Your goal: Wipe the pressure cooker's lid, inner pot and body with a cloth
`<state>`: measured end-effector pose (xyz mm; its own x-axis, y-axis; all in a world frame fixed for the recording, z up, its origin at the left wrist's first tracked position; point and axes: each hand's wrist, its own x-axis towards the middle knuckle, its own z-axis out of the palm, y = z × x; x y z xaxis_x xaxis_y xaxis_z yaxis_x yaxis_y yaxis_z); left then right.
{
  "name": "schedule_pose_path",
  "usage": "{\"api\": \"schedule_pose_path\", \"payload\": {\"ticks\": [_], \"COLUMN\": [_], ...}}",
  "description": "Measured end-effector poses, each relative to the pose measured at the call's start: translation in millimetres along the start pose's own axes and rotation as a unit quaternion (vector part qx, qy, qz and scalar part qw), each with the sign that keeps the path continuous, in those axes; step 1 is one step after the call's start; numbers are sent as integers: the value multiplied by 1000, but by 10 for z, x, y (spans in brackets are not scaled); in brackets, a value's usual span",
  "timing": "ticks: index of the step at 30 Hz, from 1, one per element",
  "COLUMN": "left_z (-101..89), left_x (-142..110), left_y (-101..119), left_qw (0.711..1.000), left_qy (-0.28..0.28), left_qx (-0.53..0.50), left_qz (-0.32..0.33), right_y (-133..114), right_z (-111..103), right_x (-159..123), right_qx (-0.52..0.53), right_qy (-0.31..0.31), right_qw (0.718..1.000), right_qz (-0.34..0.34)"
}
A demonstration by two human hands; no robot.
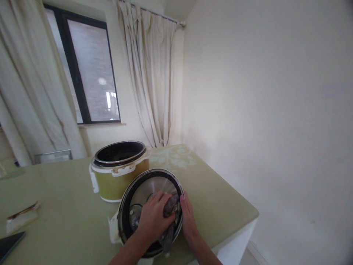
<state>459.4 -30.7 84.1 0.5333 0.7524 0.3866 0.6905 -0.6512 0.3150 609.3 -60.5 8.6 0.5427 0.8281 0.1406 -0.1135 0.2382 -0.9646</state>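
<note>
A round cooker lid (154, 177), dark-rimmed with a metal inner face, is tilted up at the table's front with its inside toward me. My left hand (154, 215) is closed on a crumpled dark grey cloth (167, 239) and presses it against the lid's inner face. Fingers of my right hand (189, 217) grip the lid's right rim from outside. Behind the lid stands the green and white cooker (114, 184), its top uncovered and its dark inner pot (121, 151) showing. The left palm hides part of the cloth and the lid's centre.
The pale green table (68, 209) ends at a rounded corner on the right, near a plain wall (264, 110). At the left lie a small whitish packet (22, 218) and a dark flat object (10, 244). A curtained window (92, 70) is at the back.
</note>
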Motion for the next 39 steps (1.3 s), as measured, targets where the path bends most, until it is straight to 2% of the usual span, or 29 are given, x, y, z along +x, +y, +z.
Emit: {"api": "schedule_pose_path", "payload": {"ticks": [3,6,12,18,22,27,31,36,39], "left_z": [58,18,-152,-277,-360,-477,-501,-429,-370], "left_x": [176,372,616,491,272,44,-92,-285,-363], "left_y": [49,57,-158,-534,-699,-694,-613,-492,-394], "left_qw": [997,993,985,979,977,973,979,982,983], "left_qy": [77,114,139,127,90,22,-42,-135,-162], "left_qx": [11,35,94,144,165,185,161,97,62], "left_qz": [-8,-8,-29,-65,-99,-135,-115,-87,-67], "right_y": [37,25,15,34,37,6,-2,-22,-27], "right_z": [-13,-32,-63,-51,-31,-22,-23,2,10], "right_x": [-32,-49,-11,9,-6,-42,-69,-92,-93], "right_qx": [1,-1,-15,1,7,28,50,75,73], "right_qy": [-9,-22,-14,13,26,18,28,50,49], "right_qw": [1000,1000,1000,1000,1000,999,998,995,996], "right_qz": [11,2,0,-2,9,23,37,46,34]}}
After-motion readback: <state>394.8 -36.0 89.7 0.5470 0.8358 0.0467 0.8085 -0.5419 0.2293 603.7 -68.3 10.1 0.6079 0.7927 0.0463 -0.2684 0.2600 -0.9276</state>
